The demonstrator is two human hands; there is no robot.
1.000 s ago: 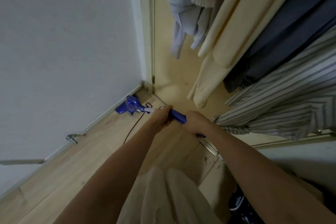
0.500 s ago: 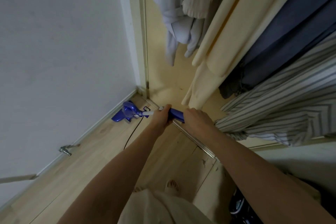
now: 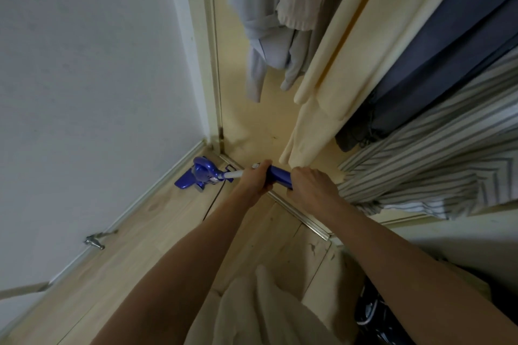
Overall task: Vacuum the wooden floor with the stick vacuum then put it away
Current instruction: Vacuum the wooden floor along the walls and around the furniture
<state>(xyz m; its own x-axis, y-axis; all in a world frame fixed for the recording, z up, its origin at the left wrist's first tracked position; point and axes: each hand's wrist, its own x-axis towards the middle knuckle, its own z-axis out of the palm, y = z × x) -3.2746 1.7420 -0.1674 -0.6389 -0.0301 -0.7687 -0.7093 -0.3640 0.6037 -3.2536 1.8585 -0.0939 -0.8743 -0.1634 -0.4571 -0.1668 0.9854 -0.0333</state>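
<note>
- Left hand (image 3: 256, 180) wrapped round the stick vacuum (image 3: 203, 173) at the forward end of its blue handle (image 3: 279, 175), fingers curled tight about it.
- Right hand (image 3: 311, 185) grips the same handle just behind the left, knuckles up; the two hands sit close, a short stretch of blue showing between them.
- From the left hand a pale tube runs forward and down to the vacuum's blue body and floor head, which rest on the wooden floor (image 3: 134, 244) ahead and to the left of the hands, tucked into the corner where the white wall (image 3: 98, 78) meets the closet frame (image 3: 214, 64).
- A thin dark cord (image 3: 214, 200) trails back from the body, passing below the left wrist.
- Beyond and right of the right hand: hanging clothes (image 3: 392, 64) inside the open closet, a metal floor track (image 3: 300, 216) running under both hands.
- A metal doorstop (image 3: 94, 241) stands on the floor by the baseboard, well to the left of the left forearm.
- Progress, as judged: vacuuming phase under way, head working the corner. How much floor is already covered cannot be told. Putting it away not yet begun.
</note>
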